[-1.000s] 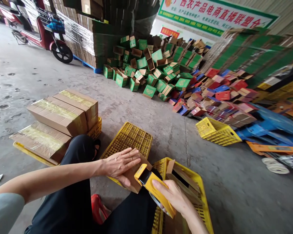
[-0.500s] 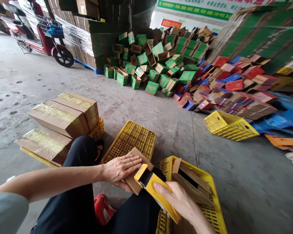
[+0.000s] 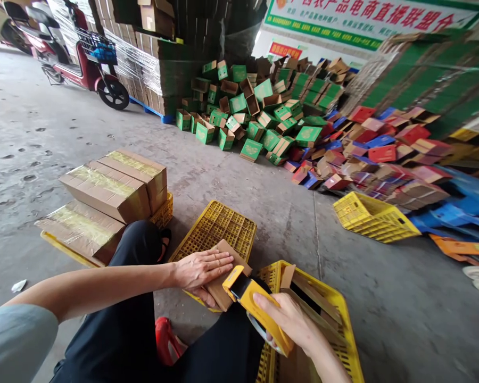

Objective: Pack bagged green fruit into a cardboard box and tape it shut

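Note:
My left hand (image 3: pixel 201 271) lies across a small cardboard box (image 3: pixel 232 254), its fingers stretched over the top and its thumb against the near side. The box rests tilted by my right knee, above an upturned yellow plastic crate (image 3: pixel 236 230). In my right hand (image 3: pixel 283 314) is a yellow tape dispenser (image 3: pixel 252 299), gripped around its body. Its front end is at the box's right edge, close to my left fingertips; whether it touches the cardboard I cannot tell. Part of a tape roll shows under the dispenser. My palm hides part of the box.
Taped cartons (image 3: pixel 107 186) are stacked on a yellow crate at left. A yellow crate (image 3: pixel 349 324) at right holds open cardboard. Beyond lie heaps of green boxes (image 3: pixel 239 103) and red-blue boxes (image 3: pixel 383 154), another yellow crate (image 3: pixel 373 218) and a parked scooter (image 3: pixel 83 64).
The view has shifted slightly, so the surroundings sit a little further right on the left side. Both hands, the box and the tape dispenser keep nearly the same positions relative to each other.

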A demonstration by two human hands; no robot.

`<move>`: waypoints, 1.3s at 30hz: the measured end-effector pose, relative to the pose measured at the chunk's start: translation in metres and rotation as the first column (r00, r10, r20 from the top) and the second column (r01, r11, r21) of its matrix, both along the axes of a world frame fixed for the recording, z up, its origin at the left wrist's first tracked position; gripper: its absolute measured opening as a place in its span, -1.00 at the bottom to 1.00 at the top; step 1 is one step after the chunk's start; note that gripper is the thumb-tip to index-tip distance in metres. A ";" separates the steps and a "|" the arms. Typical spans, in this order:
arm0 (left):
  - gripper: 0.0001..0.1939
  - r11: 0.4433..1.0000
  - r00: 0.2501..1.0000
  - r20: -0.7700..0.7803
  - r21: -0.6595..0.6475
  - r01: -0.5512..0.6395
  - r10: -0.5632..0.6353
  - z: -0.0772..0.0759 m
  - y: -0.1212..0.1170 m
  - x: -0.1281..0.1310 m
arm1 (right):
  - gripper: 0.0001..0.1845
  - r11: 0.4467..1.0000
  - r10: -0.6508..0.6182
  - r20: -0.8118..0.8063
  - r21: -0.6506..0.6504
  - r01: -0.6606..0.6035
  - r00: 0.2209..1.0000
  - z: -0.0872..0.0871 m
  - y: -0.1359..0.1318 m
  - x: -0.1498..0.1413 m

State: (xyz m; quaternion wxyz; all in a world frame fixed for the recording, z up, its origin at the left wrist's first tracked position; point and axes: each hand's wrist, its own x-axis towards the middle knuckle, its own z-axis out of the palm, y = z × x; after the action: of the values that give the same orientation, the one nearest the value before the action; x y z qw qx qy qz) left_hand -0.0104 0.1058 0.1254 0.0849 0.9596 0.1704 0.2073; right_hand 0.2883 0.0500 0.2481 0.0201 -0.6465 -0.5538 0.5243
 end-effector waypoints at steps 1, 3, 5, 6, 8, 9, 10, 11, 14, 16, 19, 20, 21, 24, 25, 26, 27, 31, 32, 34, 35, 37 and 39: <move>0.05 1.000 1.000 -0.004 -0.008 -0.005 0.005 0.000 0.001 -0.001 | -0.28 1.000 -0.005 -0.005 -0.024 0.005 1.000 0.000 0.002 -0.003; 0.03 0.999 1.000 -0.020 -0.025 -0.022 0.021 0.003 0.000 -0.002 | -0.29 0.998 -0.012 0.005 -0.064 0.013 1.000 0.001 0.006 -0.008; 0.05 0.998 0.999 -0.041 -0.042 -0.037 0.035 0.008 -0.005 0.002 | -0.31 0.996 -0.032 0.014 -0.080 0.033 0.999 0.002 0.007 -0.008; 0.07 0.998 0.998 -0.049 -0.050 -0.037 0.035 0.010 -0.009 0.006 | -0.33 0.996 -0.047 0.005 -0.081 0.047 0.999 0.001 0.006 -0.007; 0.12 0.998 0.999 -0.050 -0.061 -0.022 0.019 0.014 -0.019 0.013 | -0.34 0.992 -0.062 -0.039 -0.111 0.057 0.997 0.000 0.004 -0.004; 0.12 0.998 0.999 -0.047 -0.064 -0.011 0.009 0.014 -0.023 0.017 | -0.34 0.988 -0.063 -0.056 -0.143 0.054 0.996 0.000 0.002 -0.002; 0.11 0.998 0.999 -0.042 -0.064 -0.004 0.002 0.014 -0.027 0.019 | -0.33 0.984 -0.062 -0.065 -0.169 0.050 0.996 -0.001 0.000 -0.001; 0.10 0.998 0.999 -0.037 -0.062 -0.003 0.001 0.013 -0.029 0.022 | -0.32 0.982 -0.059 -0.066 -0.184 0.046 0.996 -0.002 -0.002 0.000; 0.08 0.999 0.999 -0.032 -0.048 -0.025 0.023 0.009 -0.030 0.023 | -0.32 0.988 -0.057 -0.063 -0.145 0.048 0.996 -0.005 -0.005 -0.002; 0.06 0.999 0.999 -0.034 -0.032 -0.031 0.030 0.006 -0.026 0.021 | -0.32 0.993 -0.046 -0.073 -0.110 0.038 0.996 -0.008 -0.005 -0.003; 0.04 1.000 0.998 -0.053 -0.012 -0.020 0.019 0.004 -0.021 0.018 | -0.29 0.995 -0.009 -0.065 -0.103 0.002 0.998 -0.014 -0.004 0.002; 0.03 1.000 0.998 -0.057 -0.005 -0.018 0.017 0.004 -0.020 0.017 | -0.27 0.994 0.001 -0.057 -0.105 -0.007 0.998 -0.015 -0.005 0.005; 0.03 1.000 0.998 -0.059 0.000 -0.017 0.017 0.003 -0.019 0.017 | -0.26 0.994 0.006 -0.049 -0.108 -0.011 0.999 -0.017 -0.006 0.010; 0.03 1.000 0.998 -0.050 -0.001 -0.028 0.028 0.001 -0.016 0.015 | -0.22 0.991 -0.001 -0.013 -0.133 0.000 1.000 -0.017 -0.012 0.025; 0.03 0.999 0.998 -0.048 -0.009 -0.031 0.031 0.001 -0.015 0.014 | -0.21 0.990 -0.007 -0.002 -0.141 0.007 1.000 -0.016 -0.014 0.029; 0.03 0.999 0.998 -0.047 -0.020 -0.034 0.033 0.001 -0.015 0.014 | -0.21 0.989 -0.013 0.005 -0.146 0.014 1.000 -0.014 -0.016 0.031; 0.03 0.999 0.998 -0.048 -0.034 -0.038 0.036 0.001 -0.015 0.014 | -0.21 0.989 -0.020 0.009 -0.148 0.021 1.000 -0.012 -0.018 0.032; -0.01 0.997 0.998 -0.053 -0.069 -0.040 0.036 0.005 -0.016 0.012 | -0.28 0.990 -0.056 0.005 -0.130 0.056 0.998 -0.010 -0.023 0.029; -0.03 0.997 0.998 -0.052 -0.071 -0.038 0.034 0.007 -0.017 0.013 | -0.28 0.990 -0.063 0.005 -0.127 0.063 0.998 -0.012 -0.023 0.029; -0.08 0.996 0.998 -0.054 -0.074 -0.040 0.036 0.011 -0.021 0.015 | -0.27 0.989 -0.070 0.005 -0.127 0.070 0.998 -0.017 -0.025 0.028; -0.09 0.996 0.997 -0.060 -0.076 -0.047 0.043 0.013 -0.024 0.017 | -0.26 0.989 -0.069 0.006 -0.131 0.070 0.998 -0.020 -0.026 0.028; -0.06 0.994 0.995 -0.081 -0.083 -0.073 0.066 0.016 -0.029 0.022 | -0.26 0.988 -0.071 0.004 -0.134 0.071 0.997 -0.024 -0.027 0.028; 0.03 0.993 0.992 -0.106 -0.092 -0.079 0.069 0.018 -0.033 0.028 | -0.27 0.989 -0.085 -0.004 -0.125 0.084 0.996 -0.025 -0.027 0.027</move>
State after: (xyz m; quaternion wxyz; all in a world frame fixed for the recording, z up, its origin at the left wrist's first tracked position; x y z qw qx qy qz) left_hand 0.0181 0.0725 0.1432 0.1141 0.9568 0.2197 0.1523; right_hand 0.3148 0.0228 0.2232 0.0043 -0.6670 -0.4918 0.5597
